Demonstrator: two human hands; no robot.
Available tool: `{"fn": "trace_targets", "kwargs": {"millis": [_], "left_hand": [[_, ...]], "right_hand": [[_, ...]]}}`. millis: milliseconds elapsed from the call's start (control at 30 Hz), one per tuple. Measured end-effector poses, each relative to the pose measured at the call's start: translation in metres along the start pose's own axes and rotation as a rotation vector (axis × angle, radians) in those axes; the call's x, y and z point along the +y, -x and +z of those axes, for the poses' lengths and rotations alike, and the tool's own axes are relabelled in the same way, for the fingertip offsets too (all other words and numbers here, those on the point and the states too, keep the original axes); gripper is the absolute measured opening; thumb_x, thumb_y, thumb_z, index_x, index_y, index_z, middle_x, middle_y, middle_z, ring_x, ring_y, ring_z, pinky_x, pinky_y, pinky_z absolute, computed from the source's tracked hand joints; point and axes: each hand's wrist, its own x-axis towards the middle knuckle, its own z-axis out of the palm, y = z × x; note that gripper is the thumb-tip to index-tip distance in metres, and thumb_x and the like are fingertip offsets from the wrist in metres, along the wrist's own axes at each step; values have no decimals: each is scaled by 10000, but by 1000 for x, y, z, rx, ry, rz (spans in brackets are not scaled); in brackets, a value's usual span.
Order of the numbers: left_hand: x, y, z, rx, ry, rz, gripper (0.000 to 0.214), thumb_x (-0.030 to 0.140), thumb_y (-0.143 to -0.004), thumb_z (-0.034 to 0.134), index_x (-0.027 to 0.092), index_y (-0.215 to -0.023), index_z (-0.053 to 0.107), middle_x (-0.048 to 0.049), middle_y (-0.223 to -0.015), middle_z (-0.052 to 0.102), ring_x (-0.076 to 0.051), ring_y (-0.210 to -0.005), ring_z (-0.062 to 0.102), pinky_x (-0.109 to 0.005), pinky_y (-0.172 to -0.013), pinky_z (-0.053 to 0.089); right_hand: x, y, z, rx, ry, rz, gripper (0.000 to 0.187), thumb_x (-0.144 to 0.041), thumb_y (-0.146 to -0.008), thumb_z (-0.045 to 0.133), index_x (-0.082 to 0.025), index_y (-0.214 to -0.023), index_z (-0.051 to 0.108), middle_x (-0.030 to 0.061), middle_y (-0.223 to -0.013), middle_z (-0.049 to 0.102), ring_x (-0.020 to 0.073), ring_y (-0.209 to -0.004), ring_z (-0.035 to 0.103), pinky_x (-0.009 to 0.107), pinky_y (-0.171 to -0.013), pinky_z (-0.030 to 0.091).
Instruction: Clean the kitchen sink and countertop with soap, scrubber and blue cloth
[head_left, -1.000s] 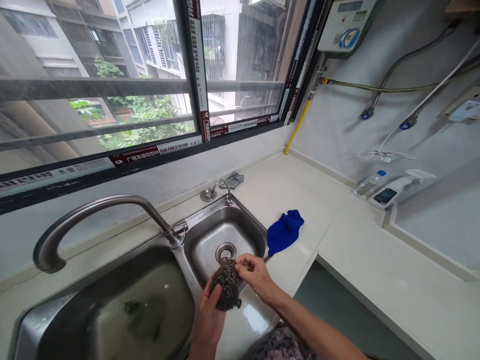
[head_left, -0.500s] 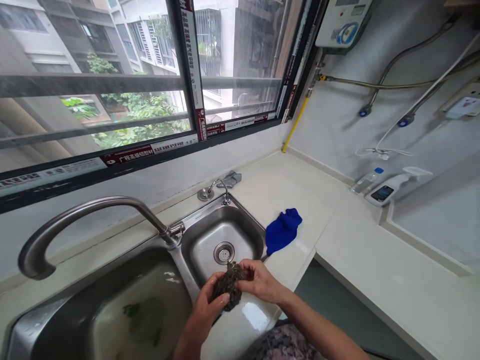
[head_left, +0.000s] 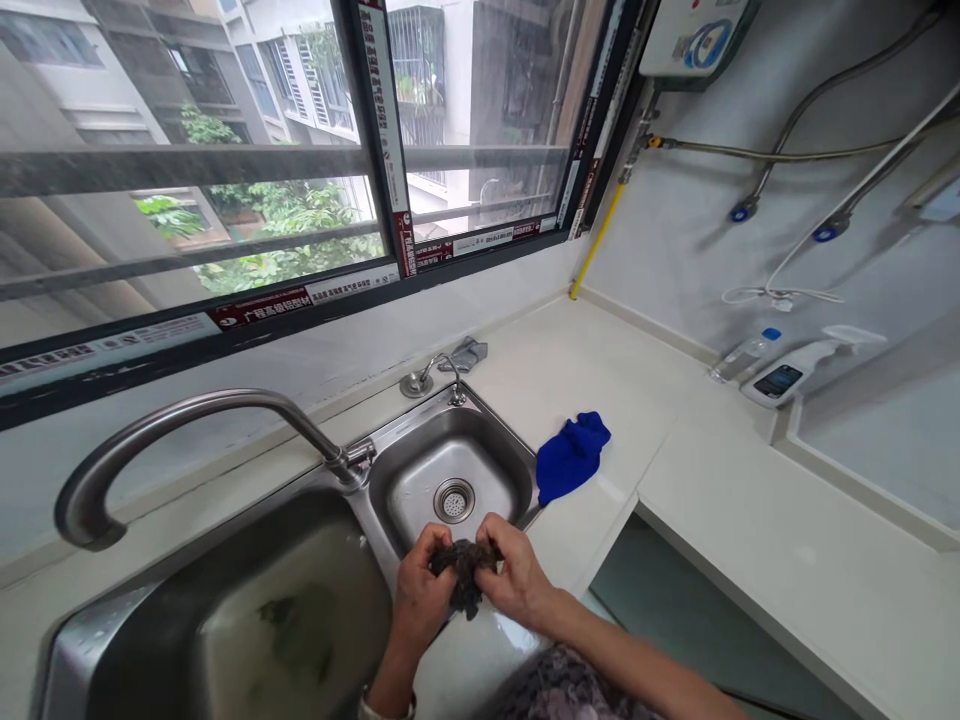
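A dark, wet scrubbing cloth is bunched between both hands above the front rim of the small sink basin. My left hand grips its left end with curled fingers. My right hand grips the right end, fingers closed round it. The two fists sit close together, with a twisted piece of the cloth hanging down between them.
The large left basin holds murky water with green scraps under a curved steel tap. A blue cloth lies on the white counter right of the sink. A spray bottle and small bottle lie by the wall.
The cloth was held open and loose between the hands; both hands have closed in and squeezed it into a tight bunch, slightly lower over the sink rim.
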Motion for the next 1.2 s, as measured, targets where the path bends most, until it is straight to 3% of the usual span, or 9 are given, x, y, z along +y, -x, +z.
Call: {"fn": "trace_targets", "kwargs": {"millis": [167,333,433,600,700,800,900,1067,1200], "left_hand": [[4,1,8,165,-103,64,83,217,-636,544,242,-647,465,50,-613,451,-154,-610,404,-278,-632,327],[9,-2,14,314,-159,137,193,186,-567,504,242,-571,318,56,-558,349,-143,-570,319,-285,-605,267],[6,-4,12,249,-180,87,181,202,-597,523,243,-591,347,65,-555,344,-140,-574,324,-277,-593,262],[-1,-5,-4,12,-141,53,129,184,-629,537,241,-685,437,66,-633,419,-137,-612,392,-257,-601,315],[-3,-4,-6,-97,-110,65,132,208,-696,575,240,-736,453,59,-687,435,-140,-646,424,-259,-629,357],[-4,-1,0,-117,-47,54,140,295,-799,596,243,-802,466,48,-731,451,-150,-677,456,-272,-658,398],[-3,2,8,-80,51,42,178,342,-815,631,240,-856,491,31,-788,487,-163,-745,497,-279,-715,432],[-5,0,7,-138,278,-66,306,475,-824,690,233,-886,514,29,-818,482,-157,-782,504,-263,-721,448],[-10,-5,2,-239,250,-131,356,489,-798,720,228,-872,488,40,-756,521,-139,-716,501,-258,-669,434]], "right_hand": [[-3,6,2,-6,94,-303,273,-72,-629,471,-248,-816,380,-4,-801,440,176,-756,432,291,-663,331],[-12,-8,-16,-179,-4,-243,184,-184,-780,593,-238,-906,471,30,-918,516,192,-853,497,325,-771,446],[-11,-15,-26,-203,-31,-205,105,-202,-853,579,-237,-858,481,18,-875,523,171,-807,506,296,-725,453],[4,-12,-27,-179,22,-188,171,-102,-787,550,-241,-835,464,5,-861,515,154,-769,504,258,-656,442],[10,-10,-21,-99,65,-193,179,-79,-796,504,-242,-836,443,3,-857,488,151,-761,490,245,-627,418],[12,-12,-15,16,175,-243,194,-59,-812,457,-242,-867,425,10,-860,475,168,-782,482,278,-676,417],[11,-15,-12,66,289,-289,221,-57,-800,439,-246,-913,417,26,-893,478,188,-798,480,299,-692,419],[8,-13,-15,41,368,-377,249,-84,-779,452,-256,-949,397,28,-905,483,193,-801,493,283,-650,404],[12,-11,-19,-16,356,-354,226,-90,-793,460,-259,-925,391,10,-871,484,177,-762,486,272,-632,380]]}}
